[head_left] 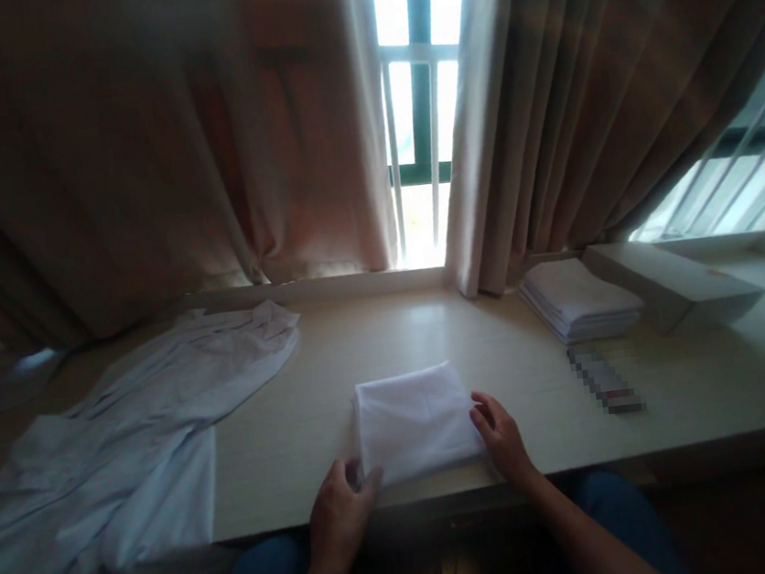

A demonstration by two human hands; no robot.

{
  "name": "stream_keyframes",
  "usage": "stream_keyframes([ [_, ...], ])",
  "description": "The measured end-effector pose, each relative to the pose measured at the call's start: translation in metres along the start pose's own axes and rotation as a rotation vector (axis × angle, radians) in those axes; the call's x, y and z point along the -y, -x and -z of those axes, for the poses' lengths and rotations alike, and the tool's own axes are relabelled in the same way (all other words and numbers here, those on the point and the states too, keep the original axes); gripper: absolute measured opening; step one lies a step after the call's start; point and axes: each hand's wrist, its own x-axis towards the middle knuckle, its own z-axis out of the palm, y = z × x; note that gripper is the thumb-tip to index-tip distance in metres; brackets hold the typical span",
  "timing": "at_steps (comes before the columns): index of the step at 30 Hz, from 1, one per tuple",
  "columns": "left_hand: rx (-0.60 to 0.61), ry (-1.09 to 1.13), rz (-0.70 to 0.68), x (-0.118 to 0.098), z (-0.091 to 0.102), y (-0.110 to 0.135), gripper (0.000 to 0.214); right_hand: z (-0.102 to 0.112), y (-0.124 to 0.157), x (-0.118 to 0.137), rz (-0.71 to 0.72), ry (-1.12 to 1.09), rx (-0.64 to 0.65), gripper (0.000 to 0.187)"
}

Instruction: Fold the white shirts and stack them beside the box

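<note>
A folded white cloth [416,423] lies near the front edge of the desk, its top layer slightly wrinkled. My left hand [342,508] pinches its lower left corner, thumb on top and the other fingers at the side, partly hidden. At the cloth's right edge is my right hand [501,435], its fingers loosely bent and a little apart, touching or almost touching the fabric. I cannot see that hand gripping any layer.
Loose, crumpled white fabric [131,445] spreads over the desk's left side and hangs past the front edge. A stack of folded white cloths [581,297] sits at the back right, beside a pale box [676,281]. A pixelated object [604,381] lies before them. Curtains [298,149] hang behind.
</note>
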Motion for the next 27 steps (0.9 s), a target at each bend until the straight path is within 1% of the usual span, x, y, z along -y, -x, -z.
stream_keyframes([
  [3, 0.032, -0.031, 0.007, 0.001, 0.002, -0.008, 0.035, 0.0, 0.002, 0.004, 0.069, 0.042, 0.014, 0.04],
  [5, 0.053, -0.062, -0.005, 0.003, 0.006, -0.017, 0.036, -0.001, 0.004, 0.007, 0.132, 0.095, 0.021, 0.038],
  [9, 0.111, -0.1, -0.02, 0.003, 0.014, -0.027, 0.036, -0.004, 0.009, 0.01, 0.254, 0.218, 0.027, 0.043],
  [10, 0.097, -0.125, -0.029, 0.001, 0.015, -0.027, 0.035, -0.004, 0.01, 0.01, 0.273, 0.239, 0.025, 0.044],
  [11, 0.045, -0.162, -0.052, -0.003, 0.015, -0.025, 0.034, -0.004, 0.011, 0.011, 0.283, 0.251, 0.022, 0.044],
  [13, -0.133, -0.241, -0.164, -0.017, 0.015, -0.02, 0.036, -0.003, 0.011, 0.014, 0.285, 0.252, 0.018, 0.043],
  [14, -0.221, -0.272, -0.247, -0.026, 0.014, -0.019, 0.039, -0.002, 0.011, 0.015, 0.279, 0.244, 0.019, 0.043],
  [15, -0.275, -0.295, -0.34, -0.036, 0.012, -0.02, 0.041, -0.001, 0.01, 0.016, 0.269, 0.232, 0.02, 0.042],
  [16, -0.285, -0.313, -0.428, -0.046, 0.009, -0.023, 0.043, 0.0, 0.01, 0.017, 0.255, 0.217, 0.021, 0.041],
  [18, -0.222, -0.364, -0.542, -0.063, 0.001, -0.035, 0.047, 0.002, 0.01, 0.018, 0.223, 0.177, 0.016, 0.039],
  [20, -0.138, -0.436, -0.554, -0.07, -0.011, -0.053, 0.053, 0.003, 0.01, 0.016, 0.183, 0.122, 0.001, 0.037],
  [21, -0.102, -0.466, -0.528, -0.07, -0.017, -0.063, 0.056, 0.004, 0.008, 0.015, 0.153, 0.092, -0.011, 0.035],
  [23, -0.052, -0.499, -0.473, -0.063, -0.029, -0.078, 0.062, 0.006, 0.001, 0.011, 0.066, 0.03, -0.036, 0.032],
  [25, -0.061, -0.504, -0.46, -0.052, -0.04, -0.085, 0.065, 0.009, -0.015, 0.009, -0.032, -0.026, -0.041, 0.03],
  [27, -0.106, -0.504, -0.479, -0.043, -0.048, -0.086, 0.066, 0.013, -0.04, 0.009, -0.128, -0.086, 0.003, 0.03],
])
